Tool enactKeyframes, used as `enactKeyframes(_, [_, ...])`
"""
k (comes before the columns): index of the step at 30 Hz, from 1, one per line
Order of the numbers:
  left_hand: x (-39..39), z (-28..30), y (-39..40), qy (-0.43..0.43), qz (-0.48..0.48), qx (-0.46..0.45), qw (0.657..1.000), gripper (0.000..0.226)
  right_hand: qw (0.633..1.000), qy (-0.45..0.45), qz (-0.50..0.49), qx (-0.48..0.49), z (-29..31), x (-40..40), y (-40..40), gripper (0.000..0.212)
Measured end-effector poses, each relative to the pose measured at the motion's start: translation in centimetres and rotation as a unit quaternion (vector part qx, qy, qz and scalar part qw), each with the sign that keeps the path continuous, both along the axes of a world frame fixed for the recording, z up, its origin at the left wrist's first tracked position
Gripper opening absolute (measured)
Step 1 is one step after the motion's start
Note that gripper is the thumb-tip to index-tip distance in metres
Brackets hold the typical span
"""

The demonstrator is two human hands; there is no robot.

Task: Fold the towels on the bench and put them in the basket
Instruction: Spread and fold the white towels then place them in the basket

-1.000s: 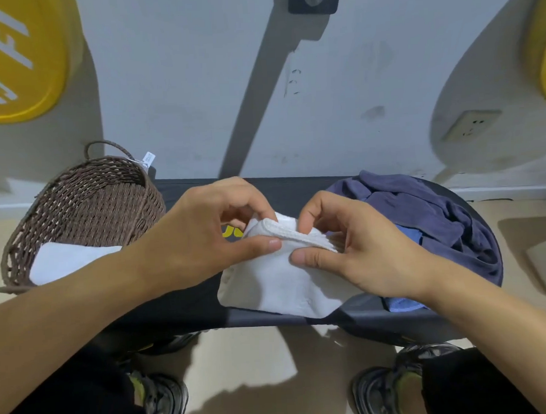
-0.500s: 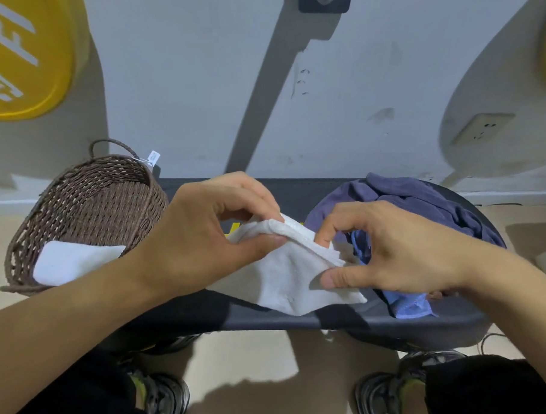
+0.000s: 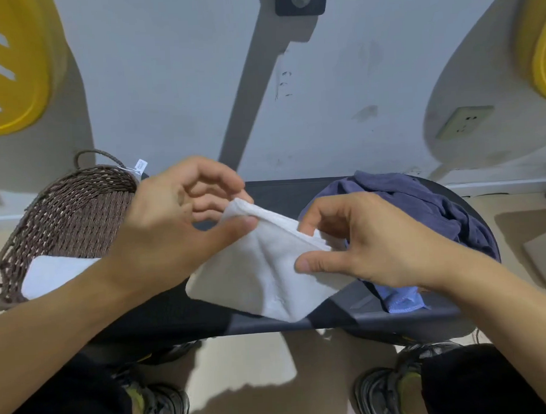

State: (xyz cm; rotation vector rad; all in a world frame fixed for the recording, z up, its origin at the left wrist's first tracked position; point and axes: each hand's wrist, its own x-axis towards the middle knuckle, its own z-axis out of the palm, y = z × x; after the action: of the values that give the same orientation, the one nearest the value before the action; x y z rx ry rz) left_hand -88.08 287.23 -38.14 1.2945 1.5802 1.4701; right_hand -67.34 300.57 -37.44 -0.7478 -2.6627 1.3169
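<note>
Lifted now off the bench (image 3: 283, 194), the white towel (image 3: 268, 269) hangs between both hands where a second ago it lay pressed flat under them. Its upper edge is raised and pulled leftward, toward the basket (image 3: 68, 212), so the folding of this one looks finished and the carry across seems to be starting.

Her or his left hand (image 3: 169, 224) pinches the top corner between thumb and curled fingers, wrist cocked up, knuckles toward the basket. On the other side the right hand (image 3: 370, 243) grips the opposite edge, thumb flat along the front of the cloth and fingers bent behind it; how many layers it holds I can't quite make out.

One folded white towel (image 3: 55, 272) already sits in the basket. A dark blue towel (image 3: 421, 200) and a lighter blue towel (image 3: 401, 301) wait in a heap at the right end of the bench, unfolded.
</note>
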Motion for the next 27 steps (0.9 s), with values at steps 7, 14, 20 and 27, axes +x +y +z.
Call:
enactKeyframes(7, [-1.1,-0.3,0.3,-0.082,-0.020,-0.084,0.993,0.063,0.968,-0.136,0.024,-0.207,0.1,1.0,2.4,0.037])
enactKeyframes(14, [-2.6,-1.2,0.2,-0.021,-0.075,-0.191,0.978,0.055,0.963,0.036,-0.027,-0.266,0.0,1.2,2.7,0.021])
enactKeyframes(20, [-2.0,-1.5,0.3,-0.180,-0.148,-0.193,0.953,0.075,0.914,0.184,-0.094,-0.348,-0.2,0.0,1.9,0.045])
enactKeyframes(27, [0.6,-2.6,0.8,-0.311,-0.150,-0.223,0.911,0.057,0.820,0.161,-0.261,-0.484,-1.2,-0.6,1.7,0.037])
